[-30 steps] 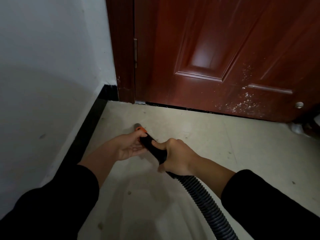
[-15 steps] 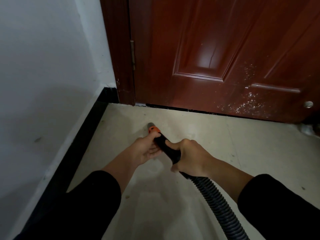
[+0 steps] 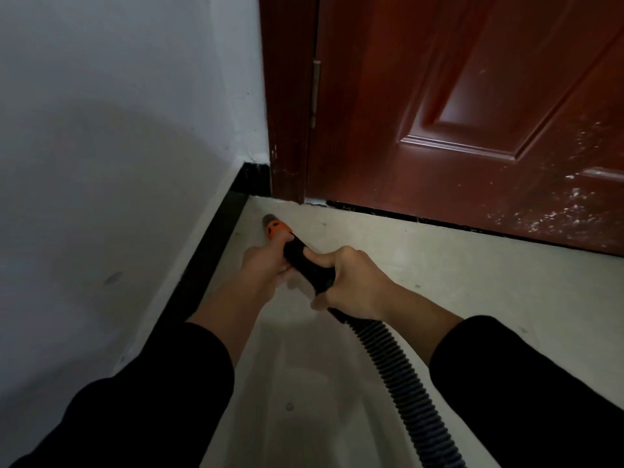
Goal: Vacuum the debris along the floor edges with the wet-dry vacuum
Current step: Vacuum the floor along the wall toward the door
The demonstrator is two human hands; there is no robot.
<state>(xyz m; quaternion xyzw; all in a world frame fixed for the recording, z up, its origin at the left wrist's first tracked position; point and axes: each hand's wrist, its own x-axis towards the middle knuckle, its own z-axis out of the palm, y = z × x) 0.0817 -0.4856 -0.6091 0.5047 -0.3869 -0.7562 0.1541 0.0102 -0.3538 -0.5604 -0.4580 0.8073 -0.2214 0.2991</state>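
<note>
Clasping the nozzle (image 3: 295, 252): right grip (image 3: 351, 285) behind left grip (image 3: 261, 265), orange tip (image 3: 275, 228) just beyond.

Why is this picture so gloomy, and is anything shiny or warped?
Head view: dim light, soft shadow across the wall; pale glare on the door, whose lines lean under the wide lens; left hand and right hand gripping the hose look sharp.

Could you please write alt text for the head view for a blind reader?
The left hand and right hand hold a black vacuum nozzle with an orange collar, its tip near the floor corner where a black baseboard meets a reddish-brown door frame. The ribbed hose trails behind.
</note>
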